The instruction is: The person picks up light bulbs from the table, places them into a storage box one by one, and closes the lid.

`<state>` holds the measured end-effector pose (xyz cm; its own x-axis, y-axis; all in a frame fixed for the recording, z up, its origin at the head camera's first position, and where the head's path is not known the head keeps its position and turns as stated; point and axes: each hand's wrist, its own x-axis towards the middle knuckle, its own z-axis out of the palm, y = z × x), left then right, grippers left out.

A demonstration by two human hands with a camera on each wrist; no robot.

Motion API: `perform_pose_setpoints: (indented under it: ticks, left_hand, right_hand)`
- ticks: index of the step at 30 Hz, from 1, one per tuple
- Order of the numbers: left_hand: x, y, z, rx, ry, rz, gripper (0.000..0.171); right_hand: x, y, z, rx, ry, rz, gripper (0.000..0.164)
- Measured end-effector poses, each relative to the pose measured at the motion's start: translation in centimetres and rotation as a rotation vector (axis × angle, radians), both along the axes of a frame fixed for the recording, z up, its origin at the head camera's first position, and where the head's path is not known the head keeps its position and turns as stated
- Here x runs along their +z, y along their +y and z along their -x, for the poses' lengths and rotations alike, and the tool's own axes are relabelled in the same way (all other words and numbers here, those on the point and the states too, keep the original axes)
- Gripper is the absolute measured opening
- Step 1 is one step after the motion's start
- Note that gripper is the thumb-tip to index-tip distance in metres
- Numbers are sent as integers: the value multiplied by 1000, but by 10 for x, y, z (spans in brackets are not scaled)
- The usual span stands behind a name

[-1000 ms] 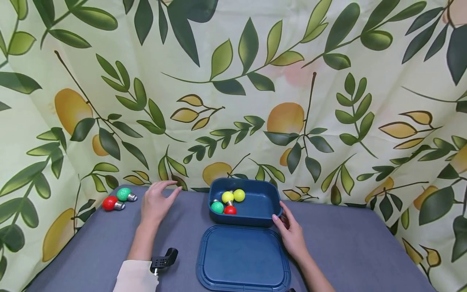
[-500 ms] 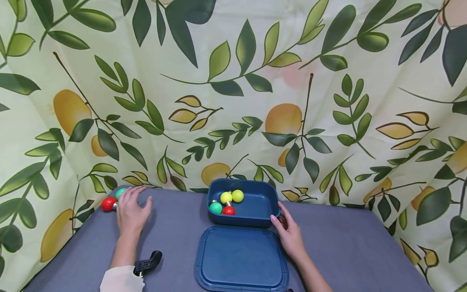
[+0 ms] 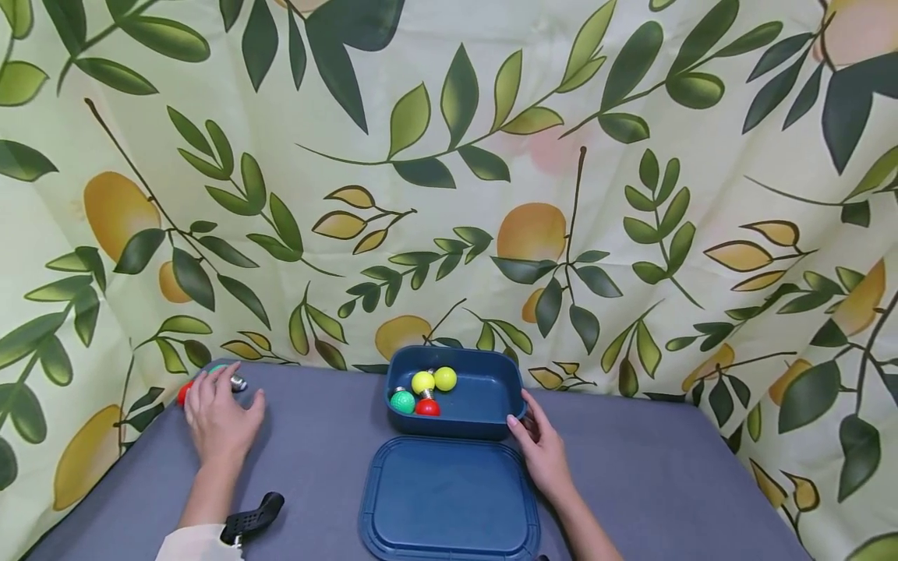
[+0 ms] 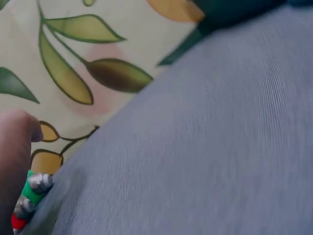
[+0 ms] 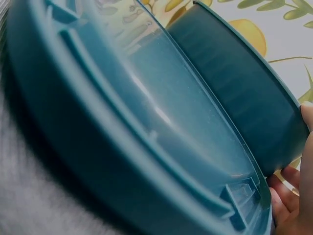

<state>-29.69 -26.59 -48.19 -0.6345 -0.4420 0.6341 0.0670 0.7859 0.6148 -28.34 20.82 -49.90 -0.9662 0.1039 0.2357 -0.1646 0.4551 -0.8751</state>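
Observation:
At the table's left end my left hand (image 3: 223,417) reaches over a red light bulb (image 3: 183,392) and a green light bulb (image 4: 33,195), its fingers hiding most of both. The thumb stands apart from the fingers, and the bulbs' silver screw bases show beside the hand in the left wrist view. My right hand (image 3: 543,452) grips the right end of a dark blue box (image 3: 449,426), thumb on the near side and fingers round the end wall. Inside it, on the left, lie two yellow bulbs (image 3: 445,379), a green bulb (image 3: 403,401) and a red bulb (image 3: 427,407).
A blue lid (image 3: 452,499) lies flat on the grey tablecloth (image 3: 316,460), just in front of the box. Behind the table hangs a curtain (image 3: 449,195) printed with leaves and fruit, close to the table's back edge.
My left hand has moved left and down from beside the bulbs to over them. The right hand keeps its hold on the box. The head view has shifted slightly.

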Motion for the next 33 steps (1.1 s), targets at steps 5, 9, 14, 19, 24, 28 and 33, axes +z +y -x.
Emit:
perform_pose_setpoints:
  ticks: [5,9,14,19,24,28,33]
  left_hand:
    - [-2,-13,-6,0,34,41,49]
    - [-4,-24,-10,21,19,37,52]
    - [-5,-33,-11,53,-103,-50,74]
    - [-3,-43,-14,55,-236,-117,82]
    - [0,-46,-16,38,-363,-144,71]
    - [0,-40,-14,14,-405,-127,56]
    - [-1,-32,-11,18,-378,-124,52]
  right_hand:
    - [0,-3,2,7,3,-3,61]
    - [-1,-3,1,-2,0,-11,61]
    - [-1,-2,-1,-15,-1,-10,60]
    - [-1,-5,0,-8,-2,-31,61]
    - [1,-6,-2,-3,9,-22,60]
    - [2,-4,-3,-13,14,-21,60]
    - [3,-2,-3,-11,22,-29,59]
